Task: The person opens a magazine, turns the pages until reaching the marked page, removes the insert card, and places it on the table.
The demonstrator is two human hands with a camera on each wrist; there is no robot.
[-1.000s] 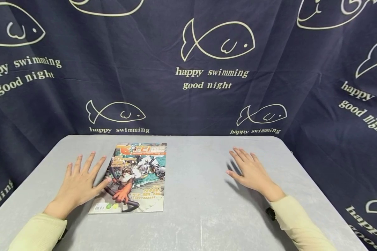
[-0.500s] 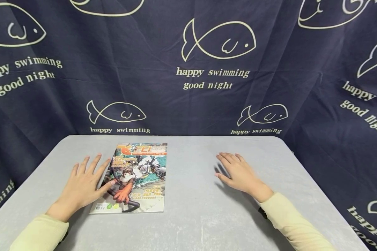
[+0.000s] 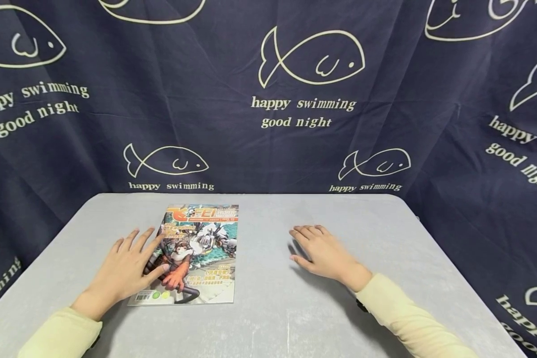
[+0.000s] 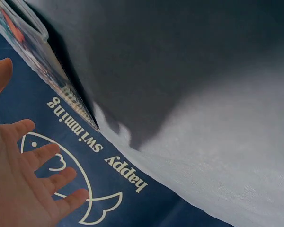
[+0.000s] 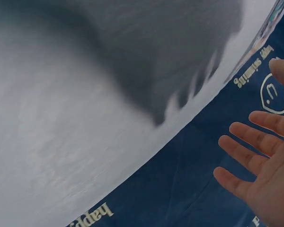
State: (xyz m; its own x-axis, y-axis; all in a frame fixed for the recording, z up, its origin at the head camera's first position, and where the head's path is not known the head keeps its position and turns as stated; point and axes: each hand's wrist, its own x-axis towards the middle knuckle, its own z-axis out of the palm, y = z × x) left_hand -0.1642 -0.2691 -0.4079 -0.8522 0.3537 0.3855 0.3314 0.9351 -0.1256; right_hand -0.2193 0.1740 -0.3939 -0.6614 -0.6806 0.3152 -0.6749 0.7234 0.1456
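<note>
A magazine with a colourful illustrated cover lies flat on the grey table, left of the middle. Over its left edge hovers my left hand, fingers spread and thumb overlapping the cover in the head view. In the left wrist view this hand shows an empty palm beside the magazine's edge. My right hand is held above the table to the right of the magazine, its fingers extended and slightly bent. The right wrist view also shows that hand with spread fingers holding nothing.
The grey table has rounded far corners. Dark blue cloth printed with white fish and lettering hangs behind it and along both sides. Light yellow sleeves cover both forearms.
My right hand has moved left, toward the magazine, and slightly nearer the front. My left hand has shifted a little right and nearer the front. The magazine has stayed in place.
</note>
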